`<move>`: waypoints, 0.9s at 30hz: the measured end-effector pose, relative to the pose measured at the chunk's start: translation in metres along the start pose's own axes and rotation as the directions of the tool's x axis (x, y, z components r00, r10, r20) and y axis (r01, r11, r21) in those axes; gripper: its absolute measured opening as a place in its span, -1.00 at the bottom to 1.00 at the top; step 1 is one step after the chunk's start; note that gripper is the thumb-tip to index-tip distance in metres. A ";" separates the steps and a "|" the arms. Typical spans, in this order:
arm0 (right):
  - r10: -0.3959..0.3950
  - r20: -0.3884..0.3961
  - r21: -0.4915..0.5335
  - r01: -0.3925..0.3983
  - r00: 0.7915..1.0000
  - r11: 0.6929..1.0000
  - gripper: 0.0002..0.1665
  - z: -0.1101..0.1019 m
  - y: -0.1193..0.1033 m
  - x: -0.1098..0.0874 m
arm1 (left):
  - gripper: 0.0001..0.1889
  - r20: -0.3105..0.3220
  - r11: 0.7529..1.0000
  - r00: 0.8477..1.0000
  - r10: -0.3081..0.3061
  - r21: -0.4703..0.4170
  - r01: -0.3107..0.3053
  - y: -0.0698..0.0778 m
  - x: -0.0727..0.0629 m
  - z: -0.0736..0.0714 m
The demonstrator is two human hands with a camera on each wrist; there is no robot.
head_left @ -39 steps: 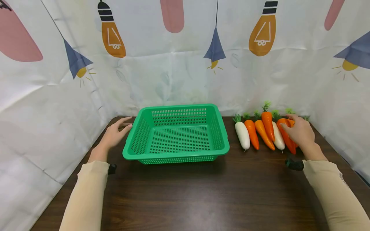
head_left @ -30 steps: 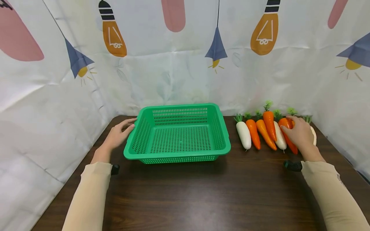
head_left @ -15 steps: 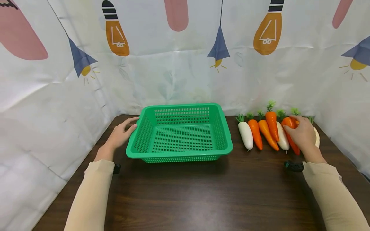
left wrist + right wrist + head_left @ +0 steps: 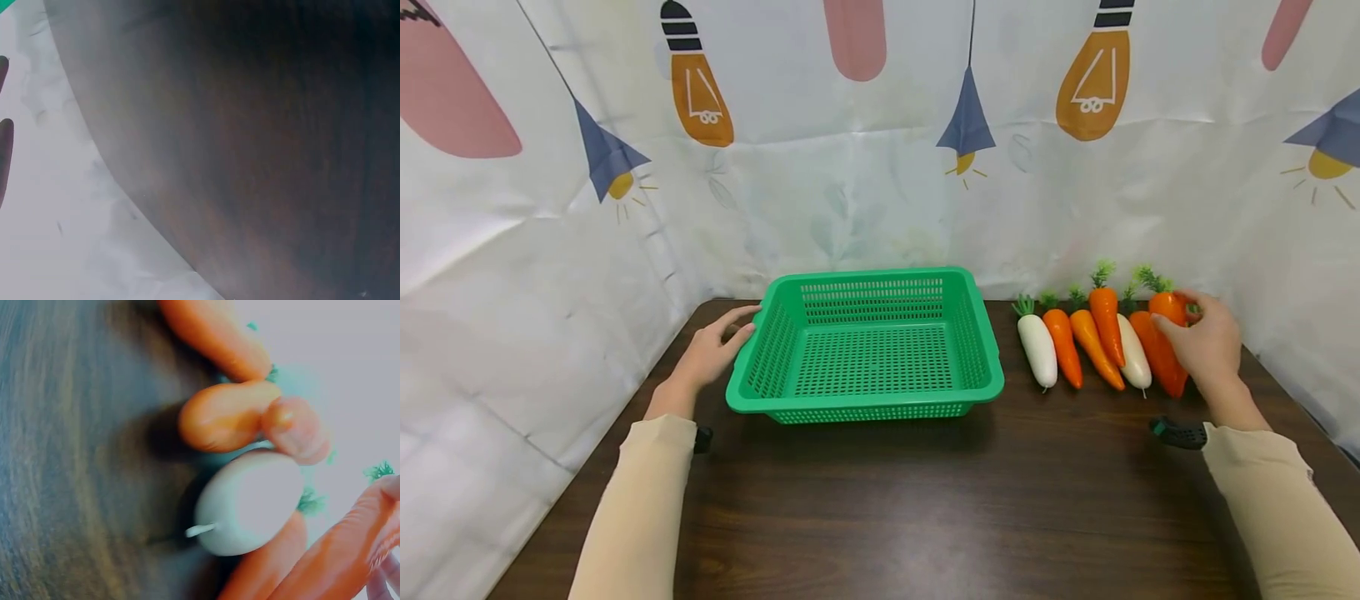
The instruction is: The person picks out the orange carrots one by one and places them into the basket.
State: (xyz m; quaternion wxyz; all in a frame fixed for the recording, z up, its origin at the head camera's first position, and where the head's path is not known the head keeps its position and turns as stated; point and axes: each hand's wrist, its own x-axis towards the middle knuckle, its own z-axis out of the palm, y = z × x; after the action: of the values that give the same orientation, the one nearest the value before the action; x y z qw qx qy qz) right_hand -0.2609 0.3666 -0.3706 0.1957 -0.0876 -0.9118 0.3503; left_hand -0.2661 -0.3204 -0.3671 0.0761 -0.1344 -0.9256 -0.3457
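In the head view my right hand (image 4: 1210, 337) pinches an orange carrot (image 4: 1167, 310) with green leaves, at the right end of a row of vegetables. The right wrist view shows this carrot (image 4: 337, 556) at the lower right, fingers at its edge. Another carrot (image 4: 1147, 337) lies partly beneath it. Further left are a white radish (image 4: 1133, 354), several more carrots (image 4: 1063, 346) and a second white radish (image 4: 1038, 350). My left hand (image 4: 711, 350) rests with relaxed fingers at the left rim of a green plastic basket (image 4: 865, 402). Its fingertips barely show in the left wrist view.
Basket and vegetables stand toward the back of a dark wooden table (image 4: 880, 508). A white printed cloth (image 4: 880, 200) hangs right behind the table and along its left and right sides. Green leaves (image 4: 1192, 309) peek out between the right hand's fingers.
My right hand has shifted right and taken hold of the carrot, whose leafy top has tilted up and left. My left hand came up to the basket rim and then stayed still.
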 end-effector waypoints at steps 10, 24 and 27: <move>0.027 -0.060 0.213 -0.014 0.998 0.977 -0.24 -0.014 -0.029 -0.005 | -0.43 -0.005 1.000 1.000 0.009 0.017 -0.009 -0.003 0.000 0.001; 0.000 0.092 0.629 -0.058 0.996 0.776 -0.33 -0.013 -0.085 -0.015 | -0.43 0.002 0.999 1.000 0.017 0.029 -0.017 -0.001 -0.002 0.001; -0.015 0.155 0.743 -0.106 0.988 0.661 -0.39 -0.011 -0.097 -0.018 | -0.44 0.005 0.999 1.000 0.014 0.029 -0.014 0.000 -0.002 0.000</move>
State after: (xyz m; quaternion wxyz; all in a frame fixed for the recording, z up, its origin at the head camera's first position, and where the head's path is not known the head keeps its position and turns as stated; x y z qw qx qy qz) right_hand -0.2426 0.2958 -0.3031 0.1377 0.0038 -0.6967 0.7040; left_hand -0.2641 -0.3208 -0.3676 0.0783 -0.1403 -0.9298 -0.3312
